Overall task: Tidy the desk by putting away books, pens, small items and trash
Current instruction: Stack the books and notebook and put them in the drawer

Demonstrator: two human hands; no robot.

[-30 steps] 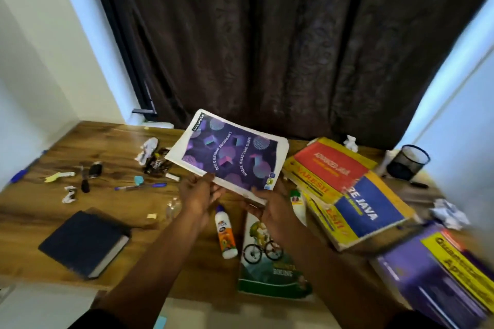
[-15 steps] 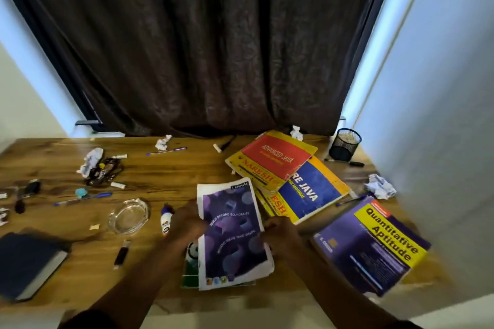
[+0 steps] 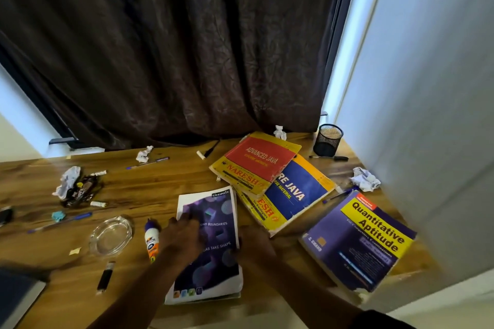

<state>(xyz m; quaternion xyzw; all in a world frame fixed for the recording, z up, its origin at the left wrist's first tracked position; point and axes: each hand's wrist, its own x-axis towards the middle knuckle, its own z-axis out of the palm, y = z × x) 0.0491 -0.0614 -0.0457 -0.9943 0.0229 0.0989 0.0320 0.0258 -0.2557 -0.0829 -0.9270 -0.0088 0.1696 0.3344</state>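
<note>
Bench: a wooden bench [image 3: 149, 189] set against a dark curtain [image 3: 173, 48], a pale wall on the right.
Near edge: a dark notebook [image 3: 16, 294] lies at the left corner and a small black stick-shaped item [image 3: 104, 278] lies beside it.
Purple notebook: the purple notebook [image 3: 211, 246] now lies flat on top of another book near the front; a second ago it was held up in the air, so one book has been stacked.
Hands: the left hand [image 3: 184, 235] presses flat on the cover with straight fingers; the right hand [image 3: 255, 242] rests at the right edge, and I cannot tell whether its fingers curl round it.
Beside them: a glue bottle [image 3: 150, 240] lies just left of the notebook, then a glass ashtray [image 3: 111, 235].
Right side: the Quantitative Aptitude book [image 3: 358, 243] lies apart, and two Java books [image 3: 270, 181] overlap further back.
Far: pens, crumpled paper [image 3: 365, 182] and a mesh pen cup [image 3: 328, 139] remain.
Meaning: stacking has probably begun; most clutter is not yet put away.
</note>
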